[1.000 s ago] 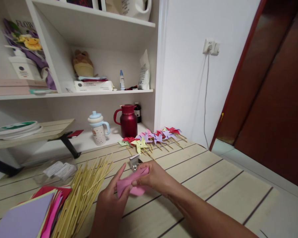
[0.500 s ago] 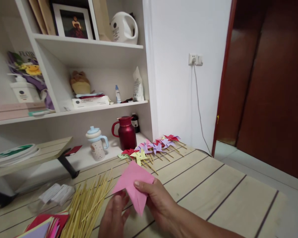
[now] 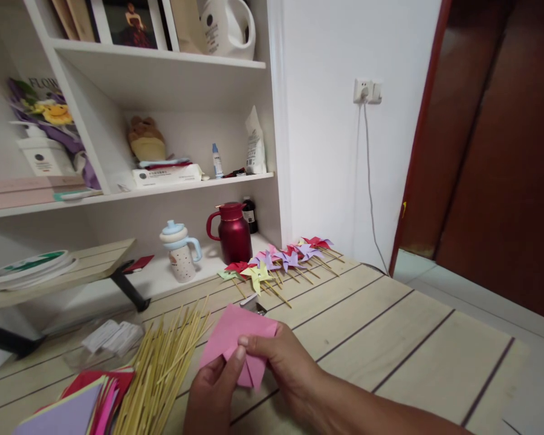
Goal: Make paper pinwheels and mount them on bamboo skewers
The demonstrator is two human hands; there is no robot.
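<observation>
Here, both hands [image 3: 254,377] pinch pink paper [image 3: 236,338].

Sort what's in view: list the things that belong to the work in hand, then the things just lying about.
In the work: pink paper held by left hand and right hand; bamboo sticks; coloured paper stack; finished pinwheels.

Lying about: red jug; spotted cup; plush toy; wall socket.

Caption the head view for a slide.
Both hands, left hand and right hand, fold pink paper beside bamboo sticks.
</observation>
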